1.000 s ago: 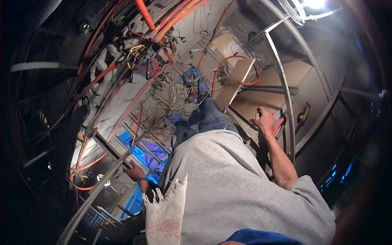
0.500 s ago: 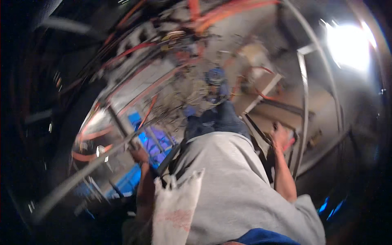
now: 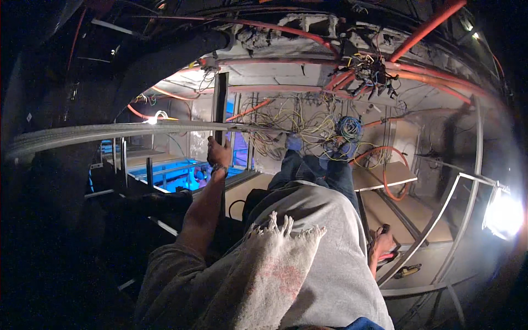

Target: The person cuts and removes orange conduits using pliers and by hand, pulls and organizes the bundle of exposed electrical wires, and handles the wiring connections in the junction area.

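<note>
My left hand (image 3: 219,153) is closed around a dark upright metal stud (image 3: 220,96), just below a long grey metal rail (image 3: 126,131) that crosses it. At my right side, low beside my leg, my right hand (image 3: 383,243) is closed on a tool with a red part (image 3: 388,256) and a dark end above the fist. Its exact kind is hidden by the fingers. A frayed pale cloth (image 3: 286,264) hangs down over my grey shirt.
Tangled cables (image 3: 286,124) and a blue cable coil (image 3: 348,127) lie ahead of my feet. Orange conduits (image 3: 429,27) run overhead. A bright work lamp (image 3: 503,213) glares at right beside a bent metal frame (image 3: 451,192). Brown boards (image 3: 434,220) lie right of my legs.
My view has swung, and the blurred scene is now sharp. My left hand now appears higher, at the stud below the rail; my right hand appears lower, still closed beside my leg.
</note>
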`<state>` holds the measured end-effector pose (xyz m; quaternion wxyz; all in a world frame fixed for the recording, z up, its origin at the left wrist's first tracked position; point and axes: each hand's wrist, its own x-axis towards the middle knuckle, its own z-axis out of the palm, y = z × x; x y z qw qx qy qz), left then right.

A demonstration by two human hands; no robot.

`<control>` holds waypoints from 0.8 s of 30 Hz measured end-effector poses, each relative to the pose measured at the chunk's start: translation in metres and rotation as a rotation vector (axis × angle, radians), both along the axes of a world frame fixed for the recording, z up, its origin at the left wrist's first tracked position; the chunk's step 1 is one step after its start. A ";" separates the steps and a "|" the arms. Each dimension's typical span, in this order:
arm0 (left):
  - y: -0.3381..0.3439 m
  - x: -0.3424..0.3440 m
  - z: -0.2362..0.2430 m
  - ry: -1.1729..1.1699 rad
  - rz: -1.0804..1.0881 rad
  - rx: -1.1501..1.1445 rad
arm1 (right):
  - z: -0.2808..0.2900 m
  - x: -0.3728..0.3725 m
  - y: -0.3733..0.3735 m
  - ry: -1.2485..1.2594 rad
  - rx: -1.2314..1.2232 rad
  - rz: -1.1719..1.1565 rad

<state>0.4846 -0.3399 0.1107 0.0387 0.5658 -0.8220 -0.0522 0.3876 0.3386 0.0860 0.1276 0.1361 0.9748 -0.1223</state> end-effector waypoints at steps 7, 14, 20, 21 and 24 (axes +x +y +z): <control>0.000 0.002 -0.002 -0.019 0.003 -0.001 | -0.024 0.008 0.022 0.020 0.065 0.107; 0.002 -0.002 0.001 0.004 -0.007 0.014 | -0.031 0.004 0.020 -0.028 0.177 0.052; 0.006 -0.003 0.004 0.008 0.028 0.027 | -0.029 0.004 0.022 0.008 0.133 0.040; 0.006 -0.004 0.004 0.008 0.025 0.028 | -0.033 0.003 0.026 -0.054 0.075 -0.023; 0.005 -0.001 0.001 0.017 0.013 -0.011 | -0.044 0.007 0.031 -0.073 0.070 -0.048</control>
